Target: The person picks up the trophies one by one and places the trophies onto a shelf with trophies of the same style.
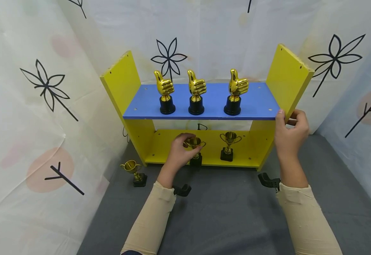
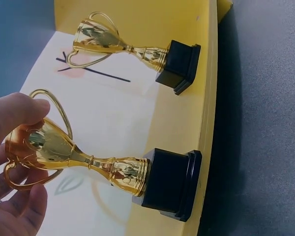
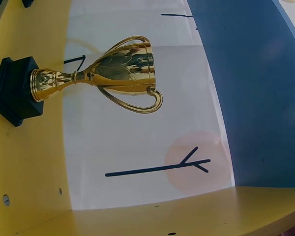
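Observation:
My left hand [image 1: 178, 151] holds a gold trophy cup [image 2: 119, 171] by its bowl, thumb on one side and fingers on the other. That cup's black base is at the front edge of the yellow lower shelf [image 1: 172, 137]; whether it bears weight there I cannot tell. A second gold trophy cup [image 1: 228, 140] stands upright on the same shelf, to the right. At the unit's right side, my right hand [image 1: 290, 132] grips the front edge of the yellow side panel [image 1: 289, 79], with the thumb near the blue shelf [image 1: 211, 92]. The right wrist view does not show that hand.
Three gold thumbs-up trophies, at left [image 1: 165, 90], middle [image 1: 196, 90] and right [image 1: 235, 90], stand on the blue shelf. Another trophy cup [image 1: 135, 172] stands on the grey floor [image 1: 223, 212], left of the unit. Patterned white cloth [image 1: 86, 117] hangs behind and at the sides.

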